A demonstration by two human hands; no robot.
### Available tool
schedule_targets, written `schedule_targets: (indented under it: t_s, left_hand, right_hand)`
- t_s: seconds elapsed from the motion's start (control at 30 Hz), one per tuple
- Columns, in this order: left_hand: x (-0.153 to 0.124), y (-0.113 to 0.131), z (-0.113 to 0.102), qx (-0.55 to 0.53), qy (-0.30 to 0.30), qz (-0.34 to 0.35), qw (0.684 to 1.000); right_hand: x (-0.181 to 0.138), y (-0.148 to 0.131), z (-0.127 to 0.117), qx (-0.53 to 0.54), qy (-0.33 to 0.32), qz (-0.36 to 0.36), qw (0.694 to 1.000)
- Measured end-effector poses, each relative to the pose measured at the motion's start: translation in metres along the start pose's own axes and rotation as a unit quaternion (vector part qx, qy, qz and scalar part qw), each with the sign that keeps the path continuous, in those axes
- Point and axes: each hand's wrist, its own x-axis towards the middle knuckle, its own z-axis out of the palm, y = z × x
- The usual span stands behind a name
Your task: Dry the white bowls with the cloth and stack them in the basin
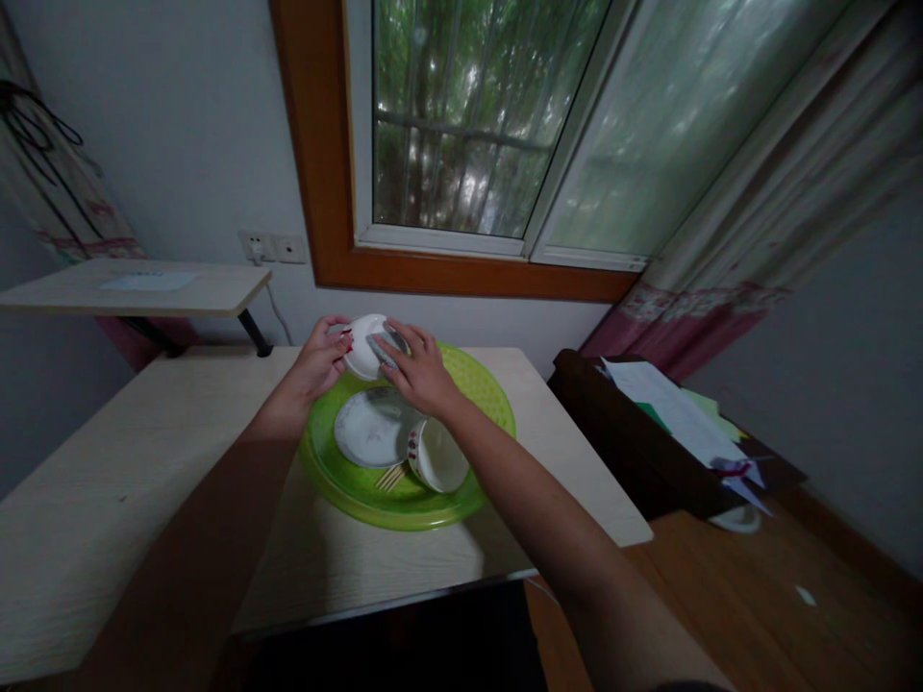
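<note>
White bowl: The white bowl (362,346) was held tilted above the far part of a green tray (324,481), lifted between two hands.
Left hand: The left hand (326,358) gripped the bowl's left edge, fingers closed around its rim.
Right hand: The right hand (422,370), fingers spread a little and bent, held a grey pad (380,348) against the bowl.
Tray: A plate (371,431) lay inside; a patterned cup (443,457) leaned on its side at right, beside thin sticks (390,479).
Tabletop: The pale table (180,404) showed a strip before the tray's near rim, more room toward its rounded right corner, and its widest stretch leftward.
Shelf: A raised shelf (216,293) bounded the far left.
Surroundings: A window (468,125) rose beyond; papers (660,399) topped dark furniture (612,432) past the right edge.
</note>
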Motion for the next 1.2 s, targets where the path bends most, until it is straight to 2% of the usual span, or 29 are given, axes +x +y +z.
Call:
schedule_targets:
  t_s: [0.1, 0.2, 0.33, 0.47, 0.6, 0.73, 0.97, 1.2]
  left_hand:
    - [-0.001, 0.000, 0.001, 0.002, -0.003, -0.003, 1.000]
    - [0.001, -0.001, -0.001, 0.011, 0.020, 0.012, 1.000]
    - [0.004, -0.002, -0.003, 0.021, 0.054, 0.032, 0.998]
    - [0.001, 0.001, 0.001, 0.010, 0.044, 0.011, 0.999]
    - [-0.001, 0.001, 0.003, 0.002, 0.018, -0.011, 1.000]
    - [0.004, -0.003, -0.003, -0.034, 0.040, 0.008, 0.999]
    - [0.010, -0.008, -0.007, -0.056, 0.064, 0.031, 0.996]
    - [0.010, -0.009, -0.010, -0.049, 0.073, 0.041, 0.995]
  right_hand:
    - [0.001, 0.003, 0.003, -0.016, 0.022, 0.033, 0.999]
    - [0.000, 0.012, 0.005, -0.017, 0.046, 0.059, 0.997]
    - [-0.001, 0.015, 0.001, 0.004, 0.026, 0.016, 1.000]
    - [-0.001, 0.006, -0.001, 0.009, 0.006, -0.019, 1.000]
    - [0.001, 0.005, 0.000, -0.016, 0.023, 0.019, 0.999]
    - [0.000, 0.013, 0.002, -0.037, 0.039, 0.049, 0.997]
    - [0.000, 0.007, 0.001, -0.039, 0.027, -0.037, 0.998]
    - [-0.001, 0.002, -0.002, -0.086, 0.007, -0.077, 0.993]
